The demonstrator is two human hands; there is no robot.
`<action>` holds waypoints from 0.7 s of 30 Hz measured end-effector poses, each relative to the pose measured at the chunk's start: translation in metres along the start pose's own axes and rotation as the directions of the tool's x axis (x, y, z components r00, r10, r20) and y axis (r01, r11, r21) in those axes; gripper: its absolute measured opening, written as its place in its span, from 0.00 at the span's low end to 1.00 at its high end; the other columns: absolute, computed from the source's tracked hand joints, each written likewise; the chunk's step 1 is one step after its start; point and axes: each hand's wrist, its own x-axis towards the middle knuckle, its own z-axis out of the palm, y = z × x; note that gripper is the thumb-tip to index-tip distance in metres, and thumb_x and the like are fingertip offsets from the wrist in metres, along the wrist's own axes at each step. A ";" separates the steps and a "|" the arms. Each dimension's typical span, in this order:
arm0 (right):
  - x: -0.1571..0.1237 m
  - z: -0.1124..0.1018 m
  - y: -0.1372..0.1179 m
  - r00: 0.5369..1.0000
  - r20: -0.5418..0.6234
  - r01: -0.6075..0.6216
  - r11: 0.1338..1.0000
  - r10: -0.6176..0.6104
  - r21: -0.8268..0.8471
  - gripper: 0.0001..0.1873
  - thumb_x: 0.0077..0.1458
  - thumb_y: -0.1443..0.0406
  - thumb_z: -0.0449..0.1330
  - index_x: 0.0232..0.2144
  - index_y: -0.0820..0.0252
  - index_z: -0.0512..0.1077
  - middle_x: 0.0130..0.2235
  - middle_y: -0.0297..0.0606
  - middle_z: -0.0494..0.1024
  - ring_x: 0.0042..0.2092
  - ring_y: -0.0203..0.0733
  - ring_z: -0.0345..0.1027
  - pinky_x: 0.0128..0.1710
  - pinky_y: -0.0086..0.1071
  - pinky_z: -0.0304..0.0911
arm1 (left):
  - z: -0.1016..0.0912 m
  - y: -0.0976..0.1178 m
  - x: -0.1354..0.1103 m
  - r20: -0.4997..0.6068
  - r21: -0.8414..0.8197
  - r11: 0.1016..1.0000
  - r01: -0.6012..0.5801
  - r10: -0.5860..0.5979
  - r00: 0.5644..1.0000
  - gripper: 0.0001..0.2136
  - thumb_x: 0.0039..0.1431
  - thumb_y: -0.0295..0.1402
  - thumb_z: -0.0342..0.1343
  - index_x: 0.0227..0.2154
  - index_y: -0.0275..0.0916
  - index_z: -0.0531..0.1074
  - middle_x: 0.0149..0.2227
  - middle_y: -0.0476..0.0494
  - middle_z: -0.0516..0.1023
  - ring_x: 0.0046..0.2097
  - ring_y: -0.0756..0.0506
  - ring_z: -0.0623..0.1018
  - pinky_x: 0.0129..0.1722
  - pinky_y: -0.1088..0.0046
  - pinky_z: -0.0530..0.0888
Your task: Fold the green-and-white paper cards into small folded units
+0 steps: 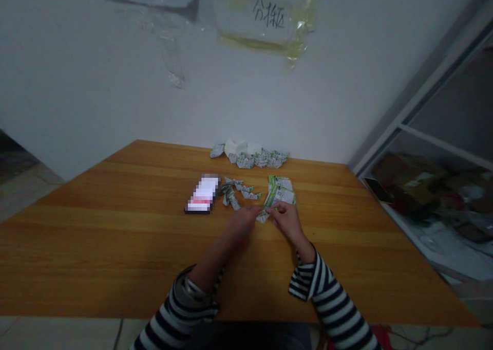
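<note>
Paper scrap (263, 217) is pinched by the fingertips of the right hand (287, 220), at the near edge of the green-and-white packets (281, 191) on the wooden table (127, 226). Left hand (242, 223) is positioned just beside it on the opposite side, fingers curled inward, but tips are mostly hidden, so whether anything is gripped there can't be told. Twisted strips (231, 199) are scattered between packets and phone (203, 194), with crumpled wrappers (265, 158) lined up behind, along the table's far edge by the wall (308, 103).
</note>
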 end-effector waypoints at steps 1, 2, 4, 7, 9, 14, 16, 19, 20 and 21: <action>0.000 0.000 0.000 1.000 -0.013 0.009 1.000 -0.009 0.005 0.12 0.43 0.58 0.66 0.21 0.60 0.71 0.13 0.26 0.66 0.15 0.32 0.55 0.15 0.25 0.46 | 0.000 -0.001 0.000 -0.007 -0.003 1.000 -0.004 0.004 1.000 0.14 0.60 0.25 0.46 0.45 0.35 0.74 0.36 0.38 0.80 0.36 0.44 0.78 0.38 0.72 0.72; 0.000 0.000 0.000 1.000 -0.021 0.019 1.000 -0.019 0.014 0.12 0.44 0.59 0.66 0.21 0.60 0.71 0.14 0.26 0.66 0.16 0.32 0.55 0.16 0.25 0.47 | 0.001 -0.003 -0.001 -0.014 -0.020 1.000 -0.014 0.013 1.000 0.15 0.60 0.25 0.46 0.46 0.34 0.73 0.35 0.38 0.80 0.35 0.44 0.78 0.37 0.72 0.72; 0.001 0.000 -0.001 0.999 -0.029 0.036 0.998 -0.035 0.046 0.11 0.45 0.59 0.65 0.22 0.60 0.70 0.15 0.27 0.67 0.17 0.33 0.57 0.17 0.26 0.50 | 0.003 -0.005 -0.001 -0.033 -0.090 0.995 -0.053 0.050 0.998 0.16 0.58 0.23 0.46 0.47 0.35 0.73 0.35 0.39 0.80 0.35 0.45 0.78 0.37 0.72 0.73; 0.000 0.001 -0.003 0.997 -0.040 0.070 0.992 -0.067 0.102 0.09 0.46 0.60 0.64 0.24 0.59 0.71 0.18 0.28 0.70 0.20 0.35 0.61 0.21 0.27 0.56 | 0.005 -0.006 -0.002 -0.105 -0.208 0.975 -0.083 0.062 0.992 0.17 0.57 0.23 0.48 0.48 0.36 0.73 0.35 0.40 0.81 0.36 0.45 0.79 0.39 0.71 0.73; 0.000 0.002 -0.005 0.993 -0.046 0.110 0.986 -0.105 0.122 0.08 0.48 0.61 0.63 0.26 0.59 0.71 0.20 0.29 0.72 0.23 0.36 0.64 0.25 0.28 0.59 | 0.004 -0.002 -0.002 -0.143 -0.297 0.950 -0.094 0.054 0.988 0.15 0.59 0.26 0.48 0.46 0.36 0.75 0.37 0.40 0.82 0.38 0.44 0.79 0.40 0.70 0.73; 0.000 -0.001 -0.006 0.990 -0.021 0.137 0.986 -0.136 0.099 0.06 0.48 0.61 0.63 0.27 0.58 0.72 0.23 0.31 0.74 0.26 0.38 0.68 0.29 0.30 0.63 | -0.003 0.010 -0.003 -0.121 -0.548 0.825 -0.137 0.084 0.989 0.16 0.65 0.35 0.45 0.46 0.37 0.76 0.40 0.42 0.82 0.41 0.44 0.79 0.43 0.70 0.72; 0.000 -0.002 -0.006 0.992 -0.008 0.123 0.988 -0.123 0.096 0.07 0.48 0.61 0.63 0.27 0.58 0.73 0.22 0.31 0.74 0.25 0.38 0.67 0.28 0.30 0.62 | -0.003 0.010 -0.003 -0.103 -0.590 0.798 -0.126 0.081 0.991 0.16 0.64 0.36 0.46 0.45 0.36 0.76 0.40 0.41 0.82 0.40 0.44 0.79 0.42 0.70 0.72; 0.001 -0.004 -0.007 0.993 0.001 0.117 0.987 -0.118 0.107 0.07 0.47 0.60 0.63 0.27 0.58 0.73 0.22 0.31 0.74 0.25 0.38 0.67 0.27 0.29 0.62 | -0.003 0.010 -0.001 -0.085 -0.621 0.775 -0.116 0.080 0.993 0.16 0.63 0.36 0.48 0.44 0.35 0.77 0.40 0.42 0.82 0.40 0.44 0.78 0.42 0.70 0.72; 0.001 -0.004 -0.007 0.993 -0.002 0.119 0.987 -0.119 0.111 0.07 0.47 0.60 0.63 0.27 0.58 0.73 0.22 0.31 0.74 0.25 0.38 0.67 0.27 0.29 0.61 | -0.004 0.010 -0.001 -0.076 -0.633 0.766 -0.109 0.078 0.994 0.16 0.63 0.37 0.48 0.44 0.35 0.77 0.40 0.42 0.82 0.40 0.44 0.78 0.42 0.71 0.72; 0.001 -0.004 -0.008 0.993 -0.007 0.122 0.986 -0.121 0.115 0.07 0.47 0.60 0.64 0.27 0.58 0.74 0.22 0.31 0.74 0.25 0.38 0.66 0.27 0.29 0.61 | -0.004 0.010 -0.001 -0.065 -0.646 0.757 -0.098 0.073 0.995 0.16 0.63 0.37 0.48 0.44 0.35 0.77 0.39 0.43 0.82 0.39 0.44 0.78 0.42 0.71 0.72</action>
